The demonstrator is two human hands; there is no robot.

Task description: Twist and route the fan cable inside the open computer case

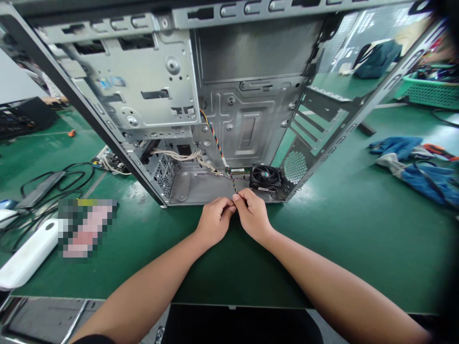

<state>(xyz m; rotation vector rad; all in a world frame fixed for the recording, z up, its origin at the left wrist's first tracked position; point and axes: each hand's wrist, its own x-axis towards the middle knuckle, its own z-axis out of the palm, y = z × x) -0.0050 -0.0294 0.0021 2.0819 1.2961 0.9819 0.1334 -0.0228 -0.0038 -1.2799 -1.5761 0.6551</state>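
Observation:
An open grey computer case (229,110) lies on its side on the green mat (322,248). A twisted multicoloured cable (218,148) runs from inside the case down to my hands. My left hand (214,220) and my right hand (253,215) meet just in front of the case's near edge, both with fingers pinched shut on the end of that cable. A black cooler fan (265,176) sits inside the case just beyond my right hand. A bundle of white wires (179,155) lies in the case to the left.
Black cables (53,184) and a white device (28,255) lie at the left. Blue cloth (412,162) lies at the right, with a green basket (430,91) behind it. A black box (21,119) stands at the far left.

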